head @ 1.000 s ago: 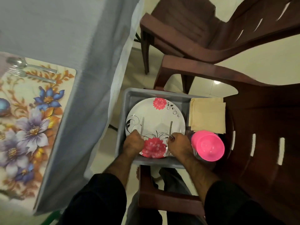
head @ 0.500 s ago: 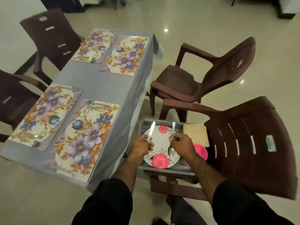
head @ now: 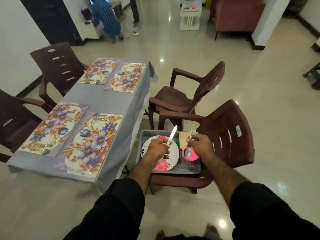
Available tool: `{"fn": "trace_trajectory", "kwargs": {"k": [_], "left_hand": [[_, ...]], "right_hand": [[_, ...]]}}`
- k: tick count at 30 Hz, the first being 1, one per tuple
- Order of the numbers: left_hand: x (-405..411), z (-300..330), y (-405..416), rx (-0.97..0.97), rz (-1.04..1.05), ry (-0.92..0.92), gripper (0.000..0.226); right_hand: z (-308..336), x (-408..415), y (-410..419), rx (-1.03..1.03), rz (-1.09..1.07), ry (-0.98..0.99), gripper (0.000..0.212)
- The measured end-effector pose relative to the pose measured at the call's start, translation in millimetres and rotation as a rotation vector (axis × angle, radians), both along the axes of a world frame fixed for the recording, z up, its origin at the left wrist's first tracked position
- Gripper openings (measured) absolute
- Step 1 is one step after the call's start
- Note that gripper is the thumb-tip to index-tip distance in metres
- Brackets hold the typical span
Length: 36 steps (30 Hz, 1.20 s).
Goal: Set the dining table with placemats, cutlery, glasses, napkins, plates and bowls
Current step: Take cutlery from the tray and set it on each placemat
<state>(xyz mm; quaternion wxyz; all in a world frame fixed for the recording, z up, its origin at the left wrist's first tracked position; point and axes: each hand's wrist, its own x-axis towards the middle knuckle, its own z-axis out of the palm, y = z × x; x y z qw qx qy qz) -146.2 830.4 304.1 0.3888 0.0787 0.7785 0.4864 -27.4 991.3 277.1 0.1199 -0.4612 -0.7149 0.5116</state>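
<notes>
From the head camera, you are in the cutlery step. Your left hand grips a knife, blade pointing up and away. Your right hand pinches a fork and a spoon, bowl hanging down. Both hands are above the tray with its plate. Next, I judge, carry them left to the far placemat, which seems bare, on the surface.

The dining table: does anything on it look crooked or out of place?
Yes. The far right placemat lies askew, overlapping the far left placemat, and has no cutlery visible.
</notes>
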Motion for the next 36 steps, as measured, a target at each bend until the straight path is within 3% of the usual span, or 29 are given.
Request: {"fn": "trace_trajectory", "kwargs": {"k": [4,9,14,21,29,36], "left_hand": [[28.8,10.7,52.2,0.024,-0.04,0.021,0.02],[103.6,-2.3,153.7,0.043,-0.067,-0.013,0.014],[209.9,-20.5,274.3,0.112,-0.137,-0.037,0.027],[309.7,-10.8,413.3,0.147,-0.234,-0.129,0.013],[291.9,-30.7,533.4,0.102,-0.224,-0.237,0.021],[234.4,-51.5,657.3,0.079,-0.143,-0.316,0.029]], "right_hand": [[26.6,44.1,43.6,0.0,-0.069,0.076,0.013],[32.2,134.4,110.3,-0.159,-0.167,0.188,0.017],[33.3,251.3,214.3,-0.25,-0.269,0.172,0.014],[24.3,379.4,332.6,-0.295,-0.41,0.158,0.018],[7.2,355.9,430.6,-0.326,-0.372,0.133,0.015],[-12.1,305.7,569.6,-0.321,-0.224,0.073,0.022]]}}
